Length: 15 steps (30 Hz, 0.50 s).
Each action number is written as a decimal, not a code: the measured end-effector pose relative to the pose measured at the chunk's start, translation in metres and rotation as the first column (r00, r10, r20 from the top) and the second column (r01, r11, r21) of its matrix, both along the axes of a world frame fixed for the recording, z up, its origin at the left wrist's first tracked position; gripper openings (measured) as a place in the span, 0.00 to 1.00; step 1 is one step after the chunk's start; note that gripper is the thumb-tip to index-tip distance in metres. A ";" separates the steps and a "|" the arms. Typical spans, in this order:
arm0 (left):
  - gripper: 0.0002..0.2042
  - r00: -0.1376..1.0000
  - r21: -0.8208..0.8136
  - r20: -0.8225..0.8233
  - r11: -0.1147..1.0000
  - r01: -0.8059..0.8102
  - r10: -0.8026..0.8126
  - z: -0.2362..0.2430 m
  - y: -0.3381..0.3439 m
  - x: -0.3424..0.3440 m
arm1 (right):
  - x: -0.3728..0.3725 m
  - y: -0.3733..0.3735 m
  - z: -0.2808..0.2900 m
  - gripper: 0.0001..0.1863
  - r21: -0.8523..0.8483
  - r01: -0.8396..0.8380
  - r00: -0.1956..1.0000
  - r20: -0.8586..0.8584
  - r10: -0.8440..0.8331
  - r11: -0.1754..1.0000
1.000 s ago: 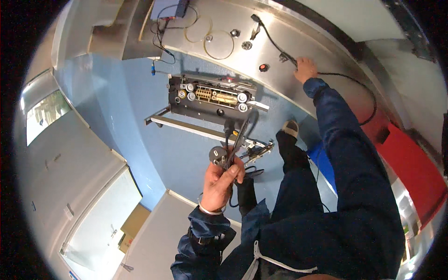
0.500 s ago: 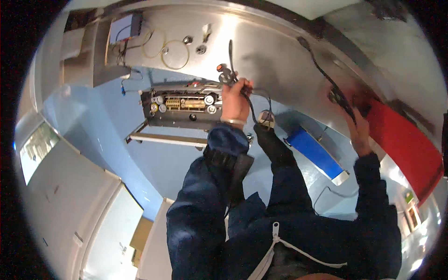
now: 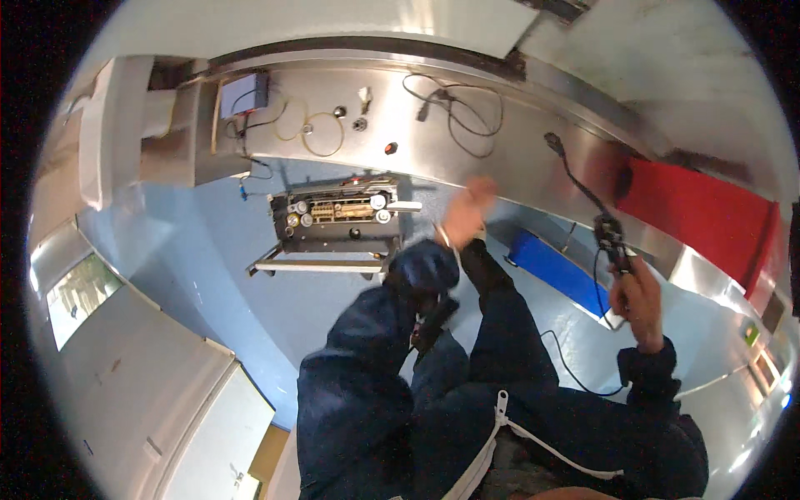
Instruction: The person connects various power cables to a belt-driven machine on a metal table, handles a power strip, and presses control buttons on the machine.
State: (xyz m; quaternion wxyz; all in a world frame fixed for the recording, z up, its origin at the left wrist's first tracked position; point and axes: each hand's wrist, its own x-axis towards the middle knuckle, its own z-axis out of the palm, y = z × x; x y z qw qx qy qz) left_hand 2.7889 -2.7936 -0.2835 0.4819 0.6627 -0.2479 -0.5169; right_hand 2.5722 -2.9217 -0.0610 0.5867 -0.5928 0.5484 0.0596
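Observation:
My right hand [image 3: 640, 300] grips the end of a black corded device [image 3: 612, 237], whose exact kind I cannot make out. From its far end a black cable runs to a connector [image 3: 554, 143] over the steel counter [image 3: 517, 154]; a thin cord loops down beside the hand. My left hand [image 3: 469, 212] is near the counter's front edge, its fingers smeared by motion, with nothing visible in it. Beyond it on the counter lies a loosely looped black power cord [image 3: 475, 131] with a plug [image 3: 423, 110]. A small black-and-orange part [image 3: 391, 148] sits near the edge.
Left on the counter are a grey-blue box [image 3: 244, 93] with wires, yellowish tubing [image 3: 323, 137] and small metal parts [image 3: 359, 124]. Below stands an opened machine [image 3: 337, 212] with rollers. A blue panel [image 3: 554, 271] and a red panel [image 3: 692, 221] are at the right.
My left hand has let go of the black power cord, now lying on the counter, and moved right. My right hand has drawn nearer, and the black device shows more plainly in it.

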 end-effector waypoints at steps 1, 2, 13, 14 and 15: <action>0.18 0.934 -0.082 -0.319 0.987 0.140 -0.159 0.042 0.019 -0.015 | 0.013 0.015 0.007 0.10 0.089 -0.027 0.998 0.056 0.022 0.996; 0.19 0.910 -0.212 -0.313 0.954 0.213 -0.273 0.072 0.044 -0.028 | 0.021 0.032 0.006 0.10 0.095 -0.135 0.987 0.102 0.125 0.986; 0.29 0.882 -0.443 -0.387 0.785 -0.434 0.270 0.268 0.370 -0.071 | 0.095 0.337 0.054 0.11 -0.540 -0.794 0.095 0.345 0.934 0.280; 0.30 0.870 -0.474 -0.339 0.734 -0.486 0.357 0.279 0.407 -0.077 | 0.102 0.376 0.066 0.12 -0.524 -0.767 0.165 0.396 0.903 0.370; 0.30 0.827 -0.496 -0.321 0.662 -0.562 0.461 0.278 0.445 -0.080 | 0.113 0.417 0.075 0.14 -0.499 -0.740 0.230 0.443 0.867 0.451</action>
